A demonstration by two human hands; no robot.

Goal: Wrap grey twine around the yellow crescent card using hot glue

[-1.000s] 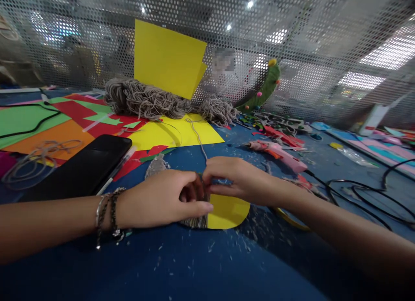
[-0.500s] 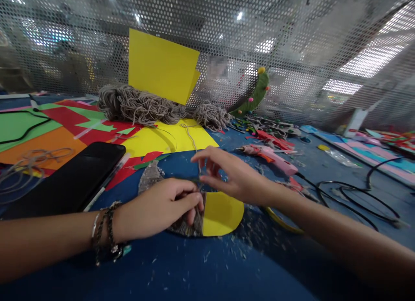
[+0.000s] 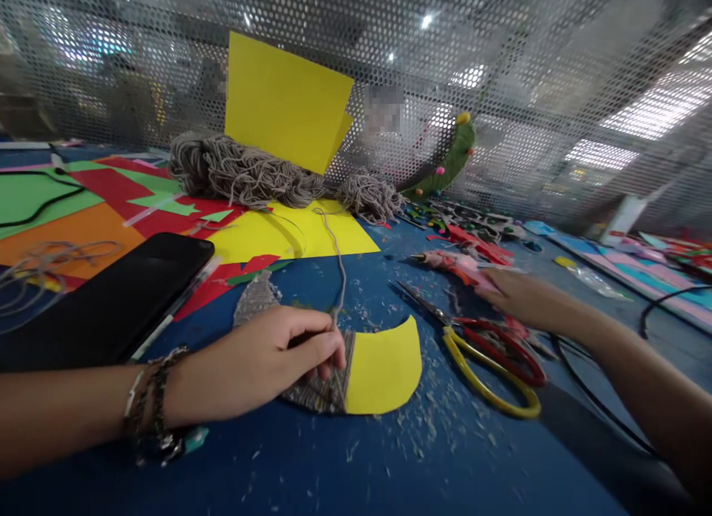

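Note:
A curved yellow card (image 3: 385, 369) lies on the blue table, its left part wound with grey-brown yarn (image 3: 320, 394). My left hand (image 3: 289, 356) rests on the wound part, fingers closed in a pinch on the loose yarn strand (image 3: 340, 268), which runs back towards the yarn bundles. Over to the right, my right hand (image 3: 523, 297) is closed around the handle of a pink hot glue gun (image 3: 452, 262), whose nozzle points left. Its fingertips are partly hidden. Scissors (image 3: 489, 360) with one red and one yellow handle lie between the card and my right arm.
A big grey yarn skein (image 3: 239, 171) and a smaller bundle (image 3: 370, 199) lie at the back, near an upright yellow sheet (image 3: 286, 101) and a perforated metal screen (image 3: 500, 49). A black phone (image 3: 119, 297) lies left, by coloured paper. Black cable (image 3: 601, 397) runs at right.
My right hand has moved right, from above the card to the glue gun, uncovering the scissors. My left hand stays on the wound card, and the yarn strand now shows stretched behind it.

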